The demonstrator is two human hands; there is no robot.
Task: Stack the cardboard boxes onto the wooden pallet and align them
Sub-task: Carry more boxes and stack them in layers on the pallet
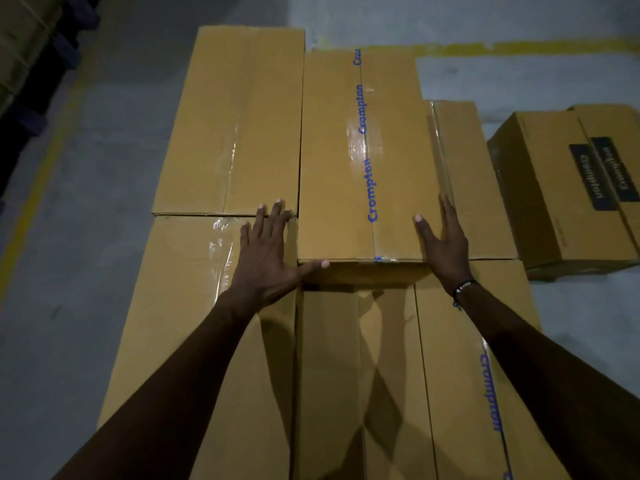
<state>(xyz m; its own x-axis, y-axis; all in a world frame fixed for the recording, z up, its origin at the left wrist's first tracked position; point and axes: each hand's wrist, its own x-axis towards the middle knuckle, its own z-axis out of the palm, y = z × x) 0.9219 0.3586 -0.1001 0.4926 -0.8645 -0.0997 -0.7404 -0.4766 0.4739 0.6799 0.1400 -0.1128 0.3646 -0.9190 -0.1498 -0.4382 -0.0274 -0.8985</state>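
The scene is dim, darkest at 9 to 11 o'clock. Glare shines on the tape [360, 147] at centre. Arm shadows fall on the boxes [381, 375] at 6 o'clock. Edges bend outward.

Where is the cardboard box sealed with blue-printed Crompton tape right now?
In the head view, the cardboard box with blue-printed tape sits centre frame atop the stack, beside the plain cardboard box, between the left hand and right hand.

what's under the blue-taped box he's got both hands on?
The box sits on more boxes below; right hand and left hand flank it. Pallet isn't visible, covered by boxes.
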